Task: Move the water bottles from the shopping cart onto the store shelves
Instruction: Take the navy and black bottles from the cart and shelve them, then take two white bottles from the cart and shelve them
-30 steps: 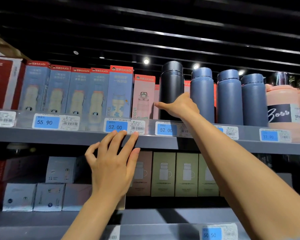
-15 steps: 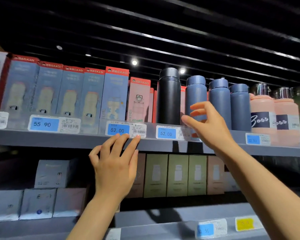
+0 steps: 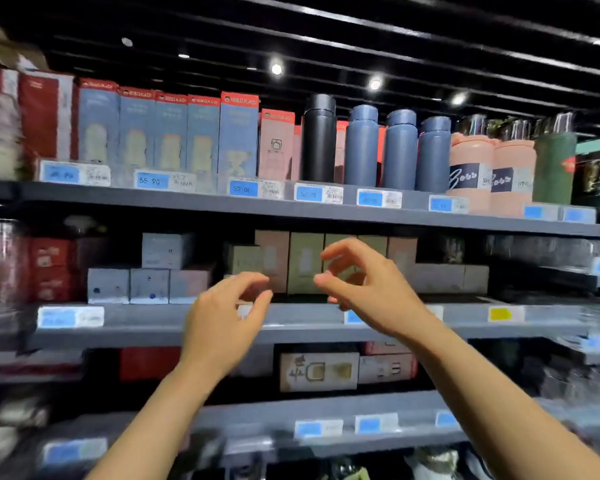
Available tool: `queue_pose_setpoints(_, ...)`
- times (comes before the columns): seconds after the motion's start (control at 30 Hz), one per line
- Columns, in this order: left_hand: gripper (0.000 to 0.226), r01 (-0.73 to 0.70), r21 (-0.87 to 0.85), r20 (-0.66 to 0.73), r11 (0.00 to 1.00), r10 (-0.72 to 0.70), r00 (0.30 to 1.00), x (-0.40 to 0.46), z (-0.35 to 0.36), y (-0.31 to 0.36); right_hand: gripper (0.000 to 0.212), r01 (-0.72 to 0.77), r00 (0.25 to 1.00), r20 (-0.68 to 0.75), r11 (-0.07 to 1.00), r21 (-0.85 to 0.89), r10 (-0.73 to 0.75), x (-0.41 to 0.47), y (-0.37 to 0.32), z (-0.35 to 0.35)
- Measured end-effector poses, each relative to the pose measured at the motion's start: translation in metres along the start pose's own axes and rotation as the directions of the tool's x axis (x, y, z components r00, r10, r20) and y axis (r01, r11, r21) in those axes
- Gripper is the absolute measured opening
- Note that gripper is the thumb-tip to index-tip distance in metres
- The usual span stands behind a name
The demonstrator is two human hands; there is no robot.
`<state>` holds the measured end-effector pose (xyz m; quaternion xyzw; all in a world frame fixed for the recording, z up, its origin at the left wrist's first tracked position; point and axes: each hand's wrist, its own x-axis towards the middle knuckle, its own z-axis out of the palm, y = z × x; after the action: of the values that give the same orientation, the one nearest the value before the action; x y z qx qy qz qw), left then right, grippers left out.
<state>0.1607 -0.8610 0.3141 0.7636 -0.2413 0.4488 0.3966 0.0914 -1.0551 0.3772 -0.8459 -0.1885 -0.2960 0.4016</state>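
both hands, left hand (image 3: 222,327) and right hand (image 3: 371,292), hang loosely curled and empty below the black bottle (image 3: 318,140) standing on the top shelf (image 3: 187,199); best turn smoothly to the unseen cart for another.

A black bottle (image 3: 319,140) stands on the top shelf (image 3: 187,202), with three blue bottles (image 3: 399,150) in a row just beside it. Boxes (image 3: 201,133) line the shelf on its other side. Below that shelf, the left hand (image 3: 222,327) and right hand (image 3: 371,289) hover with loosely curled fingers, holding nothing.
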Motion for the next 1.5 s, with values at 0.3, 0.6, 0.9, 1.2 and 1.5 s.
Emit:
queue_pose_setpoints(0.3,0.022,0.179,0.238,0.209,0.954,-0.231,0.950,-0.140,-0.148,0.033,0.011,-0.138,0.965,0.250,0.961,0.241,0.076,-0.129,-0.039,0.096)
queue_pose_setpoints(0.6,0.015,0.557,0.553,0.241,0.620,-0.759,0.605,-0.362,-0.356,-0.010,0.008,-0.289,0.768,0.632,0.938,0.191,0.108,-0.276,-0.124,0.250)
queue_pose_setpoints(0.9,0.014,0.831,0.495,-0.008,0.254,-0.955,0.296,-0.548,-0.591,-0.020,0.013,-0.590,0.428,0.862,0.807,0.039,0.271,-0.464,-0.267,0.462)
queue_pose_setpoints(1.2,0.026,0.822,0.499,0.114,0.276,-0.961,0.254,-0.567,-0.694,-0.060,0.016,-0.474,0.303,0.909,0.873,-0.116,0.285,-0.474,-0.324,0.530)
queue_pose_setpoints(1.5,0.034,0.780,0.495,0.223,0.383,-0.924,0.312,-0.511,-0.693,-0.180,0.008,-0.672,0.418,0.779,0.736,-0.080,0.467,-0.392,-0.286,0.619)
